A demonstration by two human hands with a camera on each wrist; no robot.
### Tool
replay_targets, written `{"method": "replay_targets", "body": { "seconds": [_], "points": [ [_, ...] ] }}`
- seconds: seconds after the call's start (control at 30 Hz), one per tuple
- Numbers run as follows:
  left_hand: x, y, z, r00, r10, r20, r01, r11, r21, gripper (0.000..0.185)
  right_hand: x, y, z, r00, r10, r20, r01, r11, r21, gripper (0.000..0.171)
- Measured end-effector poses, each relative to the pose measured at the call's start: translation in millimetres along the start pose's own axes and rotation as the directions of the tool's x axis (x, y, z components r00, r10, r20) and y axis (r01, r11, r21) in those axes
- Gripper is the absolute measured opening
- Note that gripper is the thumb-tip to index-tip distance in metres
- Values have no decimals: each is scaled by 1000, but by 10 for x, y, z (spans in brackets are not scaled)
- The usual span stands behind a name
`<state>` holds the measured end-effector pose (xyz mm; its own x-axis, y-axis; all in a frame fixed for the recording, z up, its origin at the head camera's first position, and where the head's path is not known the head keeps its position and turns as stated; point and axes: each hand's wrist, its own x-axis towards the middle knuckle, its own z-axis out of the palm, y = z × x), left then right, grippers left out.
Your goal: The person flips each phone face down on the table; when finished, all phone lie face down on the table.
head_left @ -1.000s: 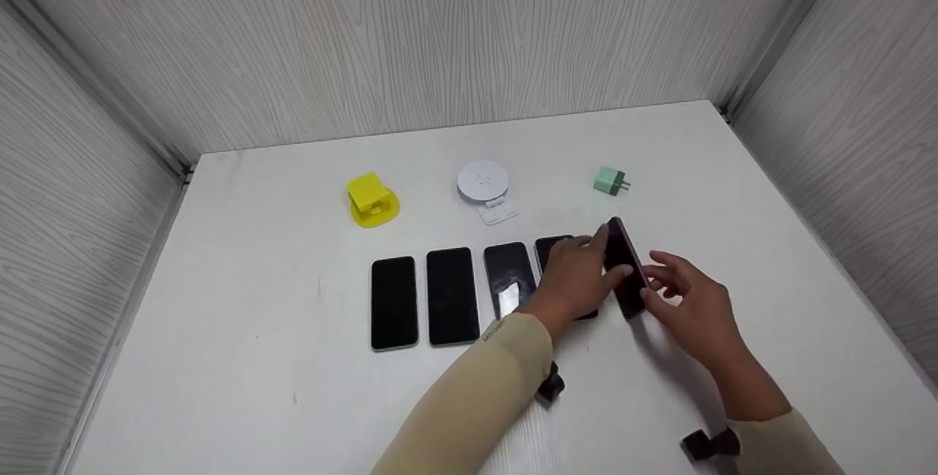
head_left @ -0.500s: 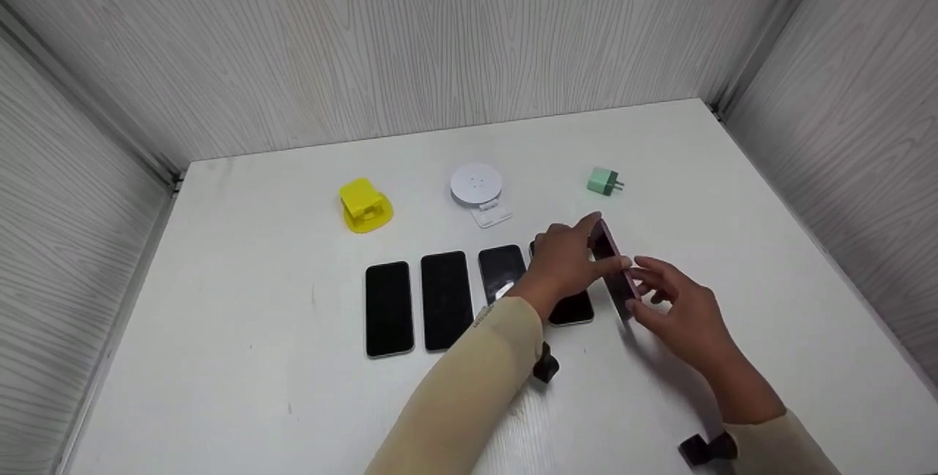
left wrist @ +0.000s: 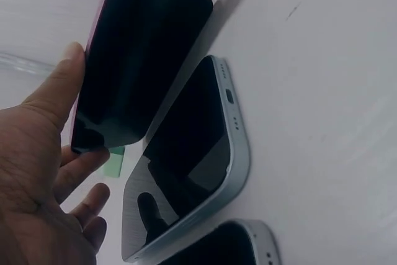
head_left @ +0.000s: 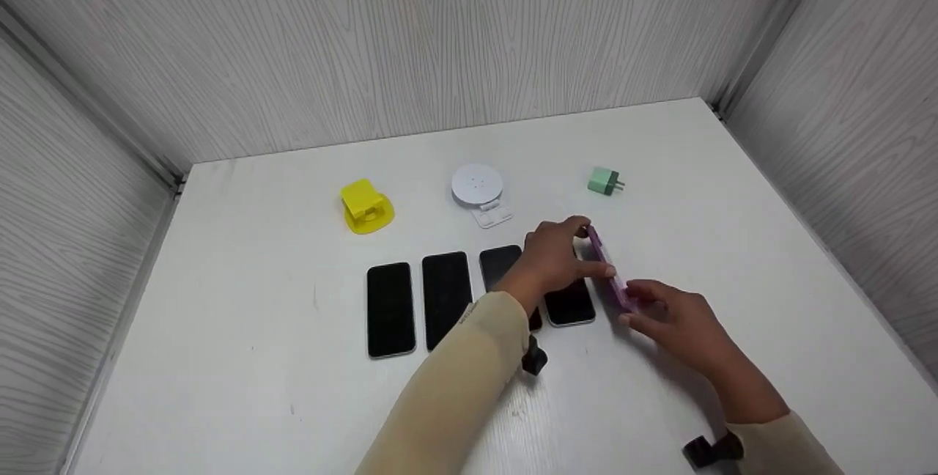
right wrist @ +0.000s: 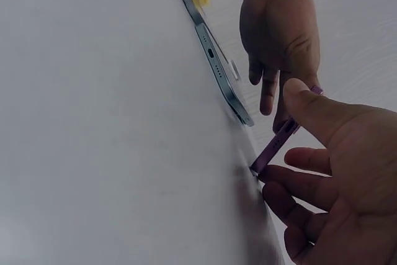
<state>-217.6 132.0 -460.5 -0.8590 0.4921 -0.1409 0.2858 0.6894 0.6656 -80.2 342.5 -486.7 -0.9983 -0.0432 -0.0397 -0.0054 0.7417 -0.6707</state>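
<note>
A smartphone with a purple edge [head_left: 604, 262] is tilted up on one long side, right of a row of phones. Its dark screen [left wrist: 139, 60] faces the left wrist camera. My left hand [head_left: 551, 255] holds it at the far end, thumb along the upper edge and fingers at the corner. At the near end my right hand [head_left: 678, 317] pinches it between thumb [right wrist: 298, 94] and fingers. A silver-edged phone [head_left: 570, 306] lies flat beside it, screen up, partly covered by my left hand in the head view.
More black-screened phones lie flat in the row, among them a leftmost phone [head_left: 390, 310] and a second phone [head_left: 447, 295]. Behind them stand a yellow phone stand [head_left: 366, 205], a white round-headed folding stand [head_left: 478, 185] and a green charger plug [head_left: 604, 180]. Panelled walls [head_left: 454, 42] border the table.
The purple-edged phone has shifted left and nearer the row, both hands with it. It has turned so its purple edge now shows in the head view instead of its screen.
</note>
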Motion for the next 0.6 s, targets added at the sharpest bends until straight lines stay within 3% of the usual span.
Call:
{"method": "replay_targets", "body": {
  "seconds": [0.13,0.33,0.6],
  "points": [
    [42,-9,1,1000,13,21,-13,1000,23,92,4,31,-29,999,30,-14,-30,999,-18,63],
    [134,-33,17,998,64,23,-66,988,140,90,23,91,-48,997,66,-43,-68,997,-24,65],
    [225,14,115,998,64,18,-66,972,224,89,26,146,-85,995,83,-60,-87,994,-61,69]
  ]
}}
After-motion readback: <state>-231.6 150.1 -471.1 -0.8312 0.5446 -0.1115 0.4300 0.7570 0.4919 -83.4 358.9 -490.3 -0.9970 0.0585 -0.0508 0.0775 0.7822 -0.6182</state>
